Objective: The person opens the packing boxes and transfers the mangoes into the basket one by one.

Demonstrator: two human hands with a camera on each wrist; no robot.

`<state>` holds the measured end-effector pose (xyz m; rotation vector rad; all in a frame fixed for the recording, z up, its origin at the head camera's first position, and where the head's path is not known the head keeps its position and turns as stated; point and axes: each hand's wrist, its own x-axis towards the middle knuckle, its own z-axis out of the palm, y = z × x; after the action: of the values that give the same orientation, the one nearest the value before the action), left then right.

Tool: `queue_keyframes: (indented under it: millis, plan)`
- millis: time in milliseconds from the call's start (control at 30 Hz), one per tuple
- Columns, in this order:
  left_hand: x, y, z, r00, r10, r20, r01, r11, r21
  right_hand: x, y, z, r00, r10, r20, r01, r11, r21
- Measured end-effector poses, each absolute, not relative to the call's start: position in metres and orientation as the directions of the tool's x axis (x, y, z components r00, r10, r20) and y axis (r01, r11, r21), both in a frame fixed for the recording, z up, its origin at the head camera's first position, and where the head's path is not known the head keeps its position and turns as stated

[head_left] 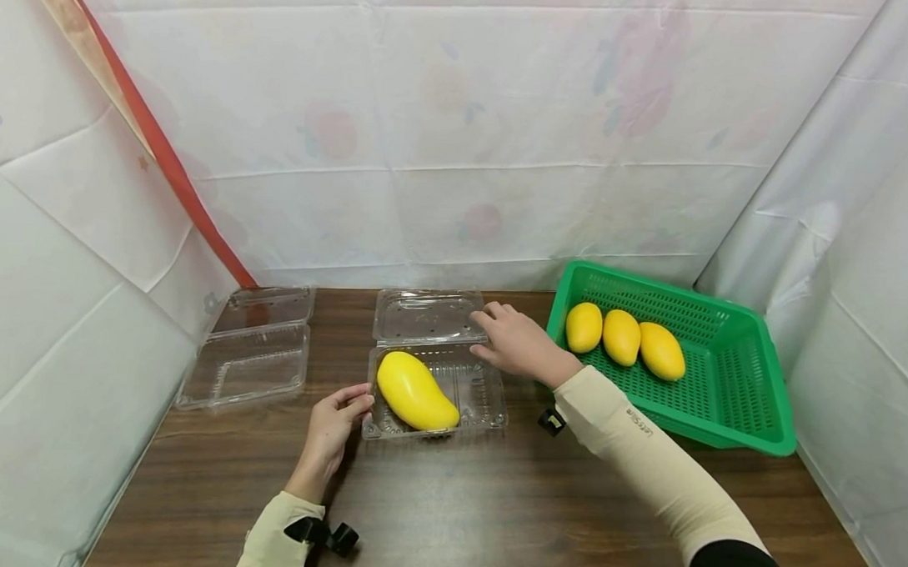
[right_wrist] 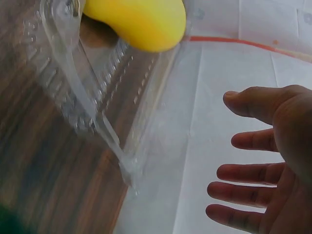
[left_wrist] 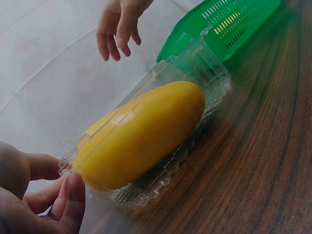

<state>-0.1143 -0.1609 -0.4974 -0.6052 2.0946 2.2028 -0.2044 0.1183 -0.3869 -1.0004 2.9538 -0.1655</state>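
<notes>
A clear plastic clamshell box [head_left: 480,401] lies on the table with its lid [head_left: 423,317] folded back toward the wall. One large yellow mango [head_left: 414,391] rests in the box's left half. My left hand [head_left: 334,425] pinches the box's left rim between thumb and fingers, seen close up in the left wrist view, where the mango [left_wrist: 146,131] shows through the clear wall. Above the box's right side, near the hinge, my right hand [head_left: 515,340] is held with its fingers spread. The right wrist view shows that hand [right_wrist: 273,161] holding nothing.
A green plastic basket [head_left: 776,403] at the right holds several things, among them a small mango [head_left: 663,352]. Another opened clamshell box [head_left: 252,368] lies at the left. White cloth walls [head_left: 429,149] stand behind and on both sides of the table [head_left: 446,500].
</notes>
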Motion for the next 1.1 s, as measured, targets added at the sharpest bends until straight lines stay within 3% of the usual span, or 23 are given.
queue_keyframes:
  millis: [533, 833, 1100]
  plan:
    - [-0.115, -0.161, -0.497, -0.921, -0.229, -0.316, -0.303, -0.089, 0.949, -0.195, 0.072, -0.409, -0.759, -0.636, -0.140, -0.605, 0.768, -0.208]
    - [-0.115, -0.162, -0.497, -0.920, -0.236, -0.312, -0.299, -0.093, 0.950, -0.187, 0.047, -0.427, -0.764, -0.590, -0.261, -0.531, 0.805, -0.265]
    - [-0.115, -0.161, -0.498, -0.918, -0.240, -0.316, -0.303, -0.088, 0.949, -0.179, 0.034, -0.441, -0.807, -0.531, -0.258, -0.463, 0.840, -0.282]
